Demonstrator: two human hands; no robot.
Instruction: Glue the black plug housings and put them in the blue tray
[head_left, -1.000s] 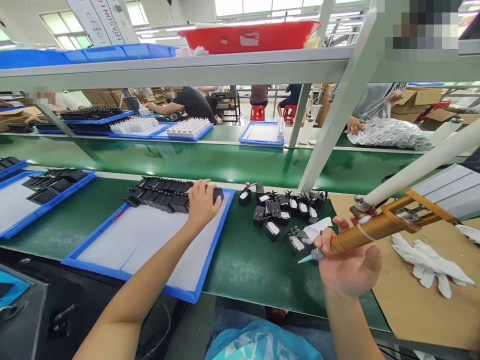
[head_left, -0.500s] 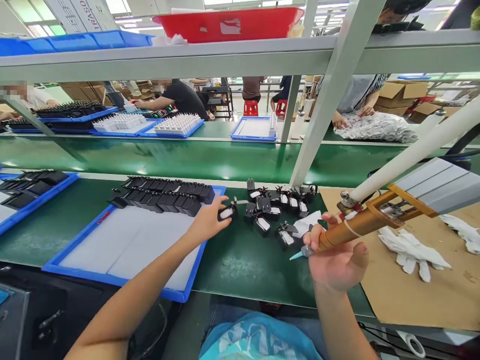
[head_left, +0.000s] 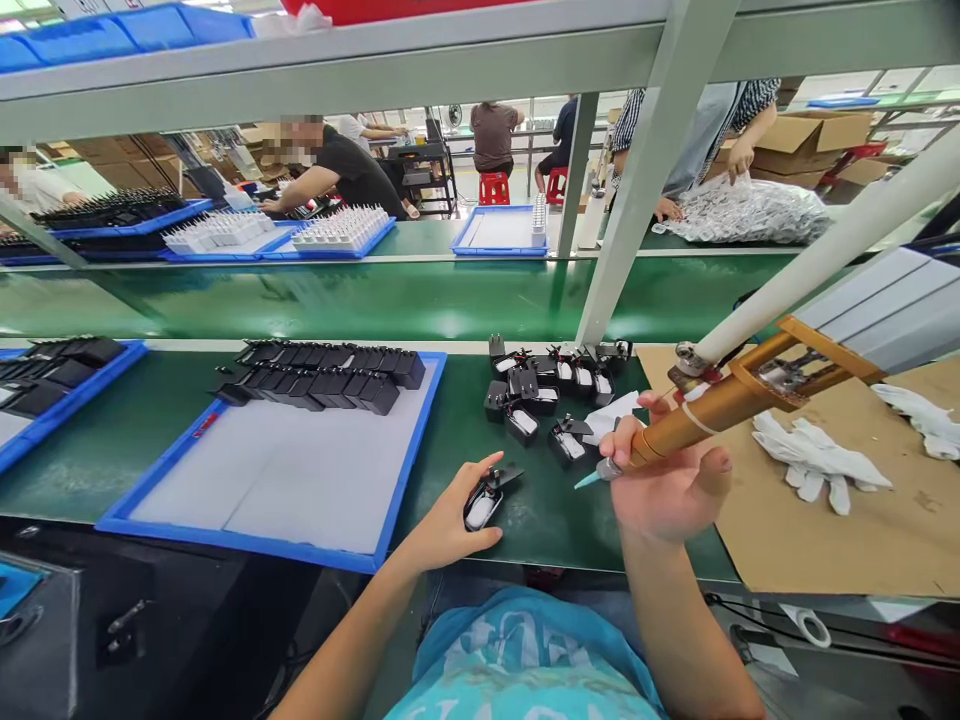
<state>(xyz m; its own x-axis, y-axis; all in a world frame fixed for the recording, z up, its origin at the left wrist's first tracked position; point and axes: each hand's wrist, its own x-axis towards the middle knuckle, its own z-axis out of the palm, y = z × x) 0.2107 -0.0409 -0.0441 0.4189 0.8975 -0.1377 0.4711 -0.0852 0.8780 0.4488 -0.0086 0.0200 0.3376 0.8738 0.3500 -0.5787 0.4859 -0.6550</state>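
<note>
My left hand [head_left: 450, 515] grips a small black plastic case [head_left: 486, 500] between thumb and fingers, low over the green bench near its front edge. Its lid stands open to the right, and a white block shows inside. In my right hand [head_left: 671, 490] is a bronze-coloured dispensing gun [head_left: 686, 425], fingers curled around its front end. A pale blue nozzle [head_left: 589, 480] on the gun points down and left, apart from the case. Several more open black cases [head_left: 521, 422] lie between and beyond my hands.
A blue-rimmed tray [head_left: 386, 520] at the left holds rows of black cases [head_left: 322, 380]. White gloves [head_left: 817, 460] lie on brown cardboard [head_left: 780, 550] at the right. A slanted metal post [head_left: 630, 200] rises behind the cases. Across the bench, a person handles clear plastic bags [head_left: 750, 210].
My left hand has brought the black case from beside the tray toward me and to the right, and its lid now shows open. My right hand and the dispensing gun have stayed about in place.
</note>
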